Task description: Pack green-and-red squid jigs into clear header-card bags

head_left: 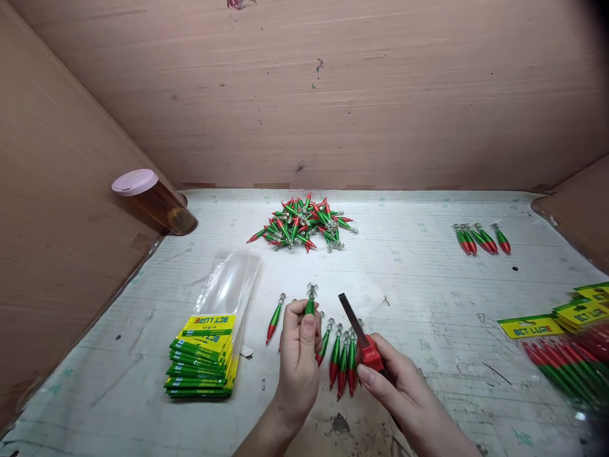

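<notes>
My left hand [301, 339] is closed around a green fishing lure [310, 307], its crown of hooks pointing up. The lure's lower part is hidden by my fingers. In my right hand [397, 377] I grip a red-handled box cutter [354, 320] with a dark blade, tilted up and to the left, apart from the held lure. Between and behind my hands lies a loose row of red and green lures [342, 362], partly covered by the hands and the cutter. Another lure [275, 320] rests just left of my left hand.
A heap of lures [302, 222] lies at the back. Left stands a stack of clear bags with yellow-green headers [204, 355], and a lidded cup [155, 200] by the wall. At right are several lures [478, 240] and filled packets [533, 327]. Cardboard walls [314, 127] enclose the table.
</notes>
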`<action>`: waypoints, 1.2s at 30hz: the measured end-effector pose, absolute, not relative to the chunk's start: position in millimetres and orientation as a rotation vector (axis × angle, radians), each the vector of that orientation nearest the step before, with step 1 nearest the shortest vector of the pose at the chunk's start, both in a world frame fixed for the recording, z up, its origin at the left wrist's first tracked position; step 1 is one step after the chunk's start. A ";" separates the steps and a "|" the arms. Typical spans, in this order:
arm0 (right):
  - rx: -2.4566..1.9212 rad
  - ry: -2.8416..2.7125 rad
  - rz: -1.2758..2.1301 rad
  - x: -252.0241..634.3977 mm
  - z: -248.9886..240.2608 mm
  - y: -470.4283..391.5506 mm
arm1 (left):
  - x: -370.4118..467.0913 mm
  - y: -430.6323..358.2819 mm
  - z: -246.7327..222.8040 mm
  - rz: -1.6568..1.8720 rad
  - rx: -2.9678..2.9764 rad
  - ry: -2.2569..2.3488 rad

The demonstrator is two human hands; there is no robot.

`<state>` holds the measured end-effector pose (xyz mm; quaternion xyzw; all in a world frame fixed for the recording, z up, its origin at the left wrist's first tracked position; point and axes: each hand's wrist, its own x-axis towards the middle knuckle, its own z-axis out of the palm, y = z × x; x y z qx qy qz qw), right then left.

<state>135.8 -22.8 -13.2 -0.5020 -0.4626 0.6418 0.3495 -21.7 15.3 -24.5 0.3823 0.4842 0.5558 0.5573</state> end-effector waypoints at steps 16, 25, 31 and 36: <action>-1.493 -1.654 1.161 138.4 -2.4 -25.1 | -18.3 2.8 -45.7 1.285 1.196 1.221; -1.512 -1.639 1.205 138.7 0.4 -25.8 | -20.3 5.1 -46.6 1.346 1.417 1.211; -1.488 -1.686 1.320 147.3 5.2 -23.4 | -24.9 10.1 -37.5 1.366 1.658 1.165; -1.471 -1.721 1.380 151.6 8.3 -23.0 | -26.1 10.0 -35.4 1.321 1.703 1.145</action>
